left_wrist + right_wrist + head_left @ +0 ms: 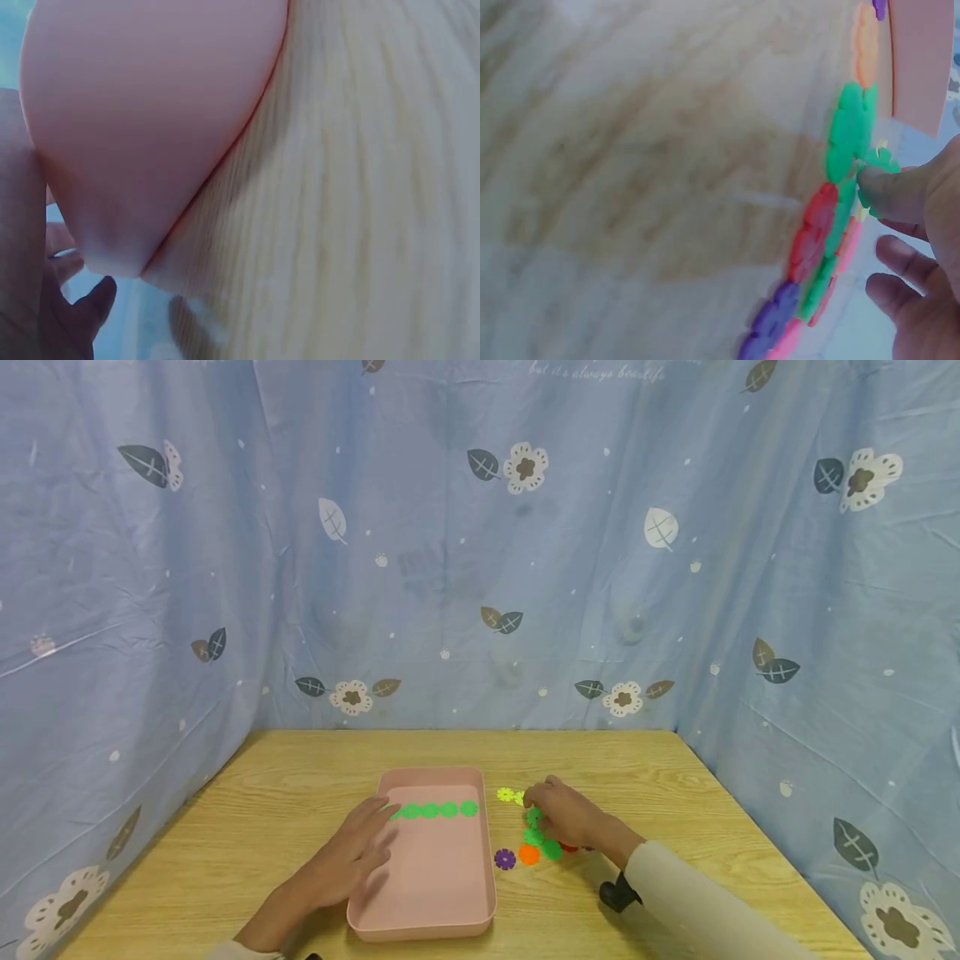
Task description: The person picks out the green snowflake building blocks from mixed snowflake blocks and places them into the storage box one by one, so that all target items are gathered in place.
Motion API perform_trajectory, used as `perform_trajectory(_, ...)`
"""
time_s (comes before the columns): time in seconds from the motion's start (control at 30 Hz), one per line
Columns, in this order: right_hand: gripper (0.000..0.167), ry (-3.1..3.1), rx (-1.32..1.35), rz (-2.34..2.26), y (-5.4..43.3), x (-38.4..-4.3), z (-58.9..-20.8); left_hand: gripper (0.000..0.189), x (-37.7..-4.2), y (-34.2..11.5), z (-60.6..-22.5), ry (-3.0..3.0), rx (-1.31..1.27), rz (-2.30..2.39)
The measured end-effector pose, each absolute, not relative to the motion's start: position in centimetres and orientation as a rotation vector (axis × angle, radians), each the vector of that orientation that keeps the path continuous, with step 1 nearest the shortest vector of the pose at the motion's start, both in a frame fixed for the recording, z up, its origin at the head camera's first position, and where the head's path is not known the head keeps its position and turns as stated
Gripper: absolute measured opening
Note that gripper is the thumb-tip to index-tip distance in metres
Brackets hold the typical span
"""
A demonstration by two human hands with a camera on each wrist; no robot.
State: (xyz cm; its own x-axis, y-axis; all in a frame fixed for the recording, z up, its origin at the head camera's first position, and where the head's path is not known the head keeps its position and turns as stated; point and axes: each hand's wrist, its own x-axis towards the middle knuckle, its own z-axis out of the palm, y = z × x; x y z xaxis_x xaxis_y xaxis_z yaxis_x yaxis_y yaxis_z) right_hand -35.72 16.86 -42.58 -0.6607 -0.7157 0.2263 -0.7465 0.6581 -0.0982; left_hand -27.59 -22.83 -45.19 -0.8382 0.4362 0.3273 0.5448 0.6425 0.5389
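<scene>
A pink tray (pixel 427 885) holds a row of green flower-shaped discs (pixel 448 810) across its far part. My left hand (pixel 348 852) is at the tray's left rim, its fingers stretched over the inside near the end of that row. In the left wrist view, the tray's outer wall (pixel 150 112) hides part of this hand. To the right of the tray, my right hand (pixel 562 814) pinches a green flower-shaped disc (pixel 885 160) between thumb and fingers, just above the loose discs. Green discs (pixel 846 131) and a red disc (pixel 812 232) lie close beneath it.
On the wooden table (pixel 600 752) right of the tray lie a purple disc (pixel 505 859), an orange disc (pixel 529 854) and a yellow disc (pixel 506 794). A black object (pixel 618 893) shows by the right wrist. A blue patterned curtain (pixel 450 568) encloses the table's back and sides.
</scene>
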Motion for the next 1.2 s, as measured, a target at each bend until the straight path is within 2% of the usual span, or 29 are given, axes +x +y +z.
perform_trajectory(0.3, 0.026, -2.702, 1.352, 0.350, 15.7, -36.6, -40.5, 0.062, -27.8, -22.9, -45.3, -2.603, -0.681, -1.020)
perform_trajectory(0.87, 0.028, -2.902, 1.222, 0.275, 10.2, -36.4, -35.4, 0.066, -27.8, -22.3, -46.4, -2.561, -0.534, -1.301)
perform_trajectory(1.2, 0.034, -2.797, 1.346, 0.310, 5.6, -35.8, -35.1, 0.070, -27.5, -22.1, -46.8, -2.549, -0.446, -1.467)
